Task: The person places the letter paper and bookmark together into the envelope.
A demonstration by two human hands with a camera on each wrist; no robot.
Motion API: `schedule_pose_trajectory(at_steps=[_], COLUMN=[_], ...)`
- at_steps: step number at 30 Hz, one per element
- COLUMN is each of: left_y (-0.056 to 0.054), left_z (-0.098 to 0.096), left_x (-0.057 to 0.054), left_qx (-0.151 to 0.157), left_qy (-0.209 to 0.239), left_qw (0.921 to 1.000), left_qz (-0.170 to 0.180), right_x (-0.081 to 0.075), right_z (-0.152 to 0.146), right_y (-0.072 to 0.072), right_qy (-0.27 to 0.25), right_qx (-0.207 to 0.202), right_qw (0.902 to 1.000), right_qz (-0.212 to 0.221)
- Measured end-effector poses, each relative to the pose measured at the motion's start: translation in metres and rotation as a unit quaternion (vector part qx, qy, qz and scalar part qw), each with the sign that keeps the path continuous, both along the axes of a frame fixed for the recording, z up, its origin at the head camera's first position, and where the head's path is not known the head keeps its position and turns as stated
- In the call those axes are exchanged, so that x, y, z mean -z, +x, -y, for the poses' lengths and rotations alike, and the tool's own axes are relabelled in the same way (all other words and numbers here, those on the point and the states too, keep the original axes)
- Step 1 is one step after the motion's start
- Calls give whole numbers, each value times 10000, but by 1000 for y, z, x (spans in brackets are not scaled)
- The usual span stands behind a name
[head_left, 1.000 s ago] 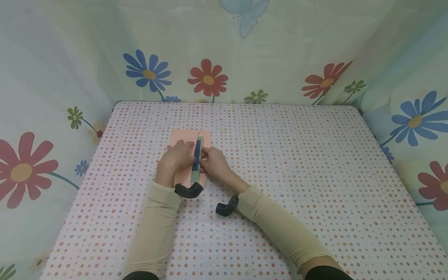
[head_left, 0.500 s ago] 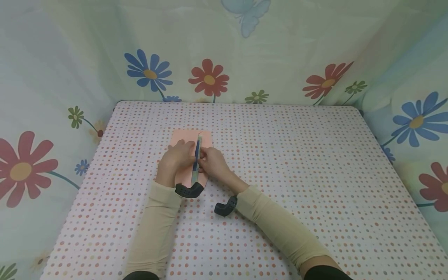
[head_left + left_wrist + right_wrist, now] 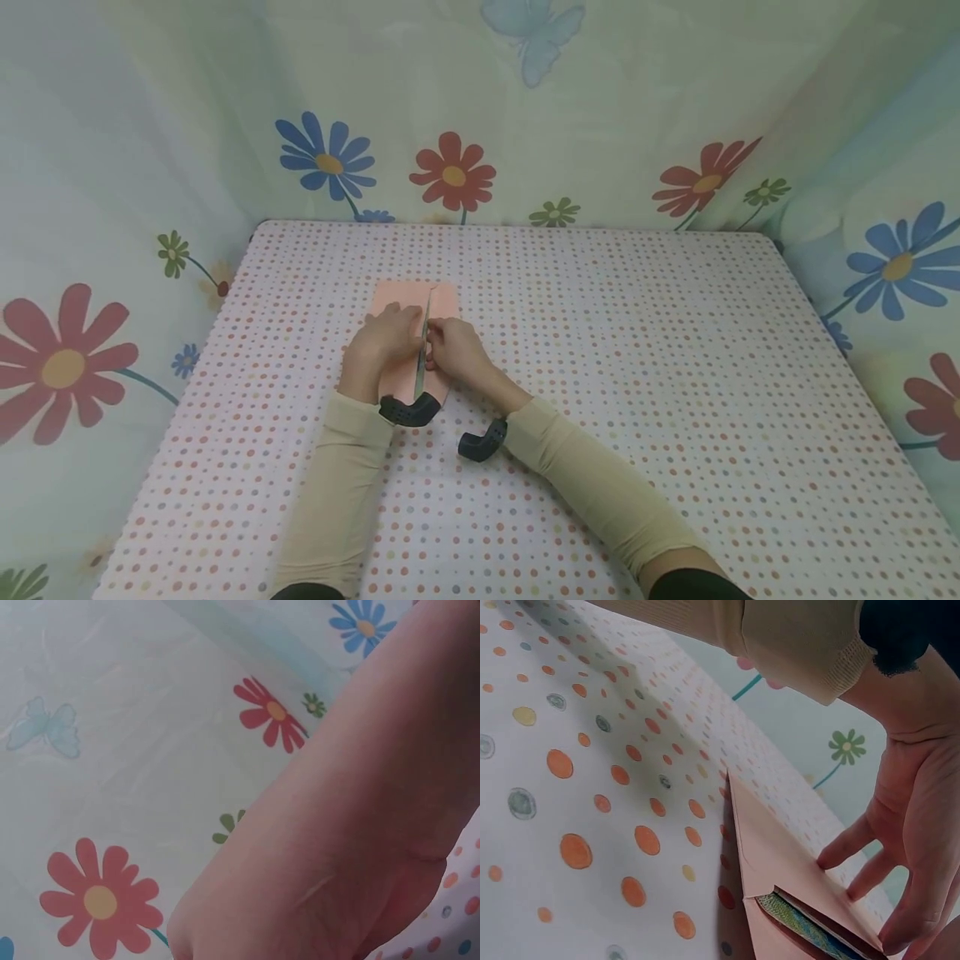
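A pink envelope [image 3: 401, 292] lies flat on the dotted table, left of the middle. A lengthwise slit parts its front, and a green and blue patterned paper [image 3: 799, 922] shows inside in the right wrist view. On its left half rests my left hand [image 3: 386, 337], fingers spread and fairly straight, with the thumb beside the slit. At the slit's right side, my right hand [image 3: 456, 346] has curled fingers and seems to pinch the envelope's edge; its fingertips are partly hidden. The left wrist view holds only the back and wrist of my left hand [image 3: 300, 885].
A dotted cloth covers the table [image 3: 637, 375], reaching far to the right of the hands. Flower-printed curtains [image 3: 600, 108] stand around the back and sides. Black wrist devices [image 3: 408, 410] sit close above the table near the envelope's lower end.
The gap in the envelope's front has narrowed, so the blue and green strip has shrunk to a thin line. My right fingers have shifted slightly toward the left hand, which keeps its place.
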State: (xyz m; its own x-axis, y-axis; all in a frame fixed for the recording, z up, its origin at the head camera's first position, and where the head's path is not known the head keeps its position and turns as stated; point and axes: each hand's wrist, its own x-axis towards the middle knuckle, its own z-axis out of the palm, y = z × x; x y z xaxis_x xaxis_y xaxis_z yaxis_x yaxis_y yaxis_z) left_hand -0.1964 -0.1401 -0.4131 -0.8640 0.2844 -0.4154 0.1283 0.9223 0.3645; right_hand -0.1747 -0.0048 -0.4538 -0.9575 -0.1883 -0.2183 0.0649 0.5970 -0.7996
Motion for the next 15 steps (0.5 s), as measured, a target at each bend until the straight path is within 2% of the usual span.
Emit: schedule_pose_trajectory(at_steps=[6, 11, 15], left_y=[4, 6, 5], left_z=[-3, -3, -3], left_x=[-1, -2, -2], left_qx=[18, -31, 7], left_qy=[138, 77, -9], left_qw=[9999, 10000, 9999], left_qz=[-39, -49, -102], right_x=[-3, -3, -5], right_z=[-1, -4, -10], right_y=[0, -1, 0], right_qy=[-177, -320, -42], right_qx=[30, 68, -59], right_qw=[9997, 9988, 9999], right_qz=[193, 361, 88])
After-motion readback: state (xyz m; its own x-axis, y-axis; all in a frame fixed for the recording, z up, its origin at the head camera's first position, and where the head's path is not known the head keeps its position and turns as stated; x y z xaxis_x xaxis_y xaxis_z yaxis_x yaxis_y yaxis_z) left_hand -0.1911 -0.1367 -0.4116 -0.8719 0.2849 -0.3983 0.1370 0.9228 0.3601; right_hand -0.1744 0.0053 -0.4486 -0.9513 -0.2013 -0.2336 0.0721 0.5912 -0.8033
